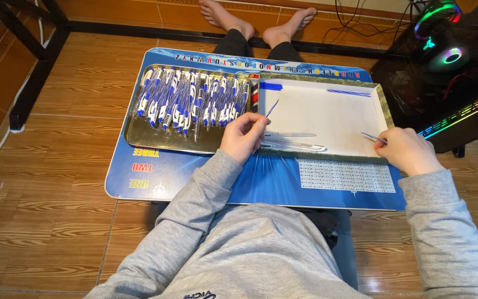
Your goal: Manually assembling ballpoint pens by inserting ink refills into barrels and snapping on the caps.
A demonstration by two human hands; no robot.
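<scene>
On the blue bench point(195, 177), the left hand point(244, 135) pinches a blue refill point(272, 107) at twelve o'clock of its fingers, the right hand point(410, 149) another refill point(372, 137) over the white tray point(327, 116).

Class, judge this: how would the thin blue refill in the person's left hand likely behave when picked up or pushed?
The blue refill looks hair-thin, so probably very light and somewhat bendy. Being round, it may roll on the white tray. The left hand pinches it by the fingertips, suggesting it slips easily.

**Grey sweatshirt, dark trousers, bare feet**

The person wore a heather-grey sweatshirt with long sleeves ending in ribbed cuffs at the left hand point(244, 136) and right hand point(410, 150). Dark lettering ran across the chest, cut off by the frame's bottom edge. The legs were in dark trousers, possibly black. Both feet point(225, 15) were bare.
</scene>
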